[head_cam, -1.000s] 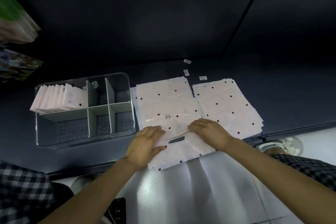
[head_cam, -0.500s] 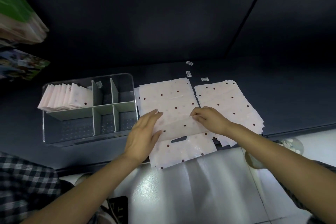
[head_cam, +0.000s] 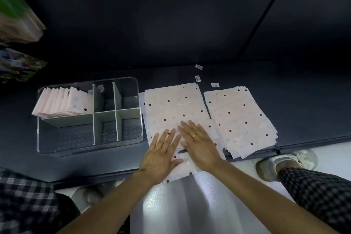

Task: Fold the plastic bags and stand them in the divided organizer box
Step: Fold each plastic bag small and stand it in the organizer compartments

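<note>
Your fingers [head_cam: 167, 138] on both hands lie straight and lightly spread, pressed flat on the pale dotted plastic bag [head_cam: 171, 108] in front of you. Your left hand [head_cam: 161, 155] rests palm down on the near left part of the bag, thumb out toward the right. Your right hand [head_cam: 199, 144] lies just beside it, angled inward so its fingertips reach a little farther up the bag than the left ones; a gold ring [head_cam: 194, 135] sits on one finger. Neither hand curls round or pinches anything.

The bag lies flat on the dark worktop [head_cam: 294, 104], and its near edge hangs over the worktop's front edge toward you. The bag's handle cut-out shows as a dark slit between your two hands.

Just to the right of that bag lies a fanned stack of bags [head_cam: 241, 119] with the same dots, flat on the worktop, its near corner also reaching the front edge.

To the left, just beside the bag, stands the clear divided organizer box [head_cam: 138, 119] with grey partitions. Its far left compartment holds a row of folded bags [head_cam: 62, 103] standing on edge, leaning left. The other compartments show only the box floor.

Three small white labels [head_cam: 215, 85] lie on the worktop beyond the bags.
</note>
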`<state>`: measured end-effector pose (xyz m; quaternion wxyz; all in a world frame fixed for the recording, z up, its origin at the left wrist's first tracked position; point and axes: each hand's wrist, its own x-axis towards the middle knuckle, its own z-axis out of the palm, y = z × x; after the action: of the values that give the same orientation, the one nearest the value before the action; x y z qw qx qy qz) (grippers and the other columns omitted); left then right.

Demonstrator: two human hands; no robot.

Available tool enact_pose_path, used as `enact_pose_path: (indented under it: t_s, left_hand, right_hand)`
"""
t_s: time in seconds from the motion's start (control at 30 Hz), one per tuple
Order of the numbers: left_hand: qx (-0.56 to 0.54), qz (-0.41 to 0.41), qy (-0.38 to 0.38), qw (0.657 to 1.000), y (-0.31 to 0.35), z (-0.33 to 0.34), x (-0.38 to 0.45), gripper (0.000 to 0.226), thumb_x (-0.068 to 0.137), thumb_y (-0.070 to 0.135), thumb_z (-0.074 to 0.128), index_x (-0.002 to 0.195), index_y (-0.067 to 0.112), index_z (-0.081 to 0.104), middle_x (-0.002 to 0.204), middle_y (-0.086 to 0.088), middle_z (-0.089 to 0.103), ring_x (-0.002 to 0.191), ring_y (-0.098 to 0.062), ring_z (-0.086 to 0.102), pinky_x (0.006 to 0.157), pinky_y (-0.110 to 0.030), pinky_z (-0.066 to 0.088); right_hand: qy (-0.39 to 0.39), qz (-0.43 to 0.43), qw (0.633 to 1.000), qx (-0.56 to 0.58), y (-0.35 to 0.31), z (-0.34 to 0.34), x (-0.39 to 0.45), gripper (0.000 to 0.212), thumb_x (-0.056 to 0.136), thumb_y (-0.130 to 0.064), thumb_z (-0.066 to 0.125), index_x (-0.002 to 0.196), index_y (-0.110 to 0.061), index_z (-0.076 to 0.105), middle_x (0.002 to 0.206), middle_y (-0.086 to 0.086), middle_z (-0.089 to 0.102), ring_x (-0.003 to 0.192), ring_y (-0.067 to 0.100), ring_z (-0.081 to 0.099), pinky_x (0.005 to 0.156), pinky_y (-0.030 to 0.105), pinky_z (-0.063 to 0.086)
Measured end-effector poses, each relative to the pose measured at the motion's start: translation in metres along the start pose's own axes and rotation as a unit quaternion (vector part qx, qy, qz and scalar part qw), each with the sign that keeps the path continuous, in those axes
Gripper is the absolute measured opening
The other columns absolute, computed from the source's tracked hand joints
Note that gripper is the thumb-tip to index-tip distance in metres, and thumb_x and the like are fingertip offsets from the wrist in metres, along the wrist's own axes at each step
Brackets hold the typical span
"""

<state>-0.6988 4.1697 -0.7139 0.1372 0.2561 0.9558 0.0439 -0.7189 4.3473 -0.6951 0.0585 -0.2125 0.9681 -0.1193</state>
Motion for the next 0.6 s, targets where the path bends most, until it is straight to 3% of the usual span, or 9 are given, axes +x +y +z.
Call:
enact_pose_path:
  t_s: [0.13, 0.27, 0.33, 0.4, 0.43, 0.5, 0.57, 0.6]
  left_hand:
    - [0.01, 0.011, -0.017, 1.0, -0.007, 0.003, 0.003, 0.076, 0.084, 0.068, -0.001, 0.142, 0.027, -0.027, 0.15, -0.001, -0.033, 0.137, -0.024, -0.034, 0.114, -0.042, -0.02]
    - [0.011, 0.037, -0.017, 0.999, -0.016, 0.005, 0.0, 0.072, 0.083, 0.071, -0.003, 0.14, 0.036, -0.029, 0.148, -0.004, -0.037, 0.137, -0.024, -0.035, 0.112, -0.045, -0.023]
    - [0.009, 0.05, -0.021, 0.998, -0.018, 0.005, 0.0, 0.067, 0.085, 0.071, 0.002, 0.14, 0.044, -0.026, 0.147, -0.006, -0.039, 0.136, -0.025, -0.036, 0.112, -0.045, -0.022]
    - [0.007, 0.057, -0.027, 0.998, -0.017, 0.003, 0.001, 0.065, 0.084, 0.072, 0.003, 0.141, 0.049, -0.018, 0.148, -0.009, -0.036, 0.137, -0.027, -0.035, 0.114, -0.045, -0.02]
    - [0.002, 0.053, -0.028, 0.998, -0.014, 0.002, 0.001, 0.066, 0.083, 0.073, 0.003, 0.143, 0.05, -0.012, 0.15, -0.01, -0.032, 0.138, -0.028, -0.032, 0.115, -0.044, -0.018]
    - [-0.017, 0.026, -0.024, 0.999, -0.008, -0.003, 0.004, 0.067, 0.084, 0.073, 0.006, 0.146, 0.047, 0.006, 0.156, -0.012, -0.018, 0.143, -0.028, -0.021, 0.116, -0.042, -0.015]
    - [-0.039, -0.013, -0.017, 0.999, -0.001, -0.01, 0.008, 0.062, 0.088, 0.07, 0.018, 0.144, 0.042, 0.023, 0.159, -0.012, -0.003, 0.146, -0.027, -0.008, 0.117, -0.039, -0.01]
    - [-0.044, -0.035, -0.013, 0.998, 0.003, -0.015, 0.01, 0.06, 0.089, 0.068, 0.023, 0.142, 0.039, 0.029, 0.158, -0.012, 0.005, 0.146, -0.026, -0.001, 0.118, -0.039, -0.006]
  right_hand:
    - [-0.073, 0.013, 0.996, -0.053, 0.01, 0.016, -0.006, 0.066, 0.092, -0.055, 0.007, 0.148, -0.021, -0.002, 0.152, -0.01, -0.014, 0.143, 0.018, -0.016, 0.114, 0.036, -0.017]
    - [-0.108, 0.023, 0.991, -0.081, 0.036, 0.014, -0.02, 0.071, 0.089, -0.062, -0.001, 0.143, -0.02, -0.022, 0.148, -0.008, -0.03, 0.138, 0.012, -0.029, 0.115, 0.032, -0.019]
    - [-0.117, 0.03, 0.99, -0.08, 0.05, 0.009, -0.027, 0.068, 0.093, -0.059, 0.004, 0.142, -0.02, -0.023, 0.149, -0.007, -0.029, 0.14, 0.011, -0.026, 0.116, 0.029, -0.015]
    - [-0.105, 0.024, 0.991, -0.082, 0.056, -0.002, -0.03, 0.071, 0.097, -0.053, 0.024, 0.147, -0.013, -0.006, 0.154, -0.001, -0.013, 0.145, 0.014, -0.006, 0.119, 0.031, -0.003]
    - [-0.079, 0.003, 0.993, -0.09, 0.057, -0.009, -0.029, 0.071, 0.095, -0.046, 0.044, 0.148, -0.008, 0.015, 0.155, 0.006, 0.009, 0.144, 0.018, 0.016, 0.118, 0.035, 0.013]
    - [-0.034, -0.038, 0.991, -0.123, 0.056, -0.021, -0.023, 0.067, 0.067, -0.026, 0.083, 0.126, -0.005, 0.058, 0.13, 0.012, 0.058, 0.115, 0.022, 0.06, 0.094, 0.033, 0.05]
    - [-0.012, -0.065, 0.984, -0.167, 0.056, -0.031, -0.015, 0.067, 0.044, -0.009, 0.089, 0.108, -0.01, 0.071, 0.103, 0.009, 0.072, 0.089, 0.022, 0.07, 0.071, 0.03, 0.059]
    - [-0.009, -0.079, 0.981, -0.175, 0.058, -0.036, -0.011, 0.062, 0.046, -0.005, 0.086, 0.106, -0.012, 0.072, 0.097, 0.008, 0.073, 0.084, 0.023, 0.07, 0.068, 0.031, 0.058]
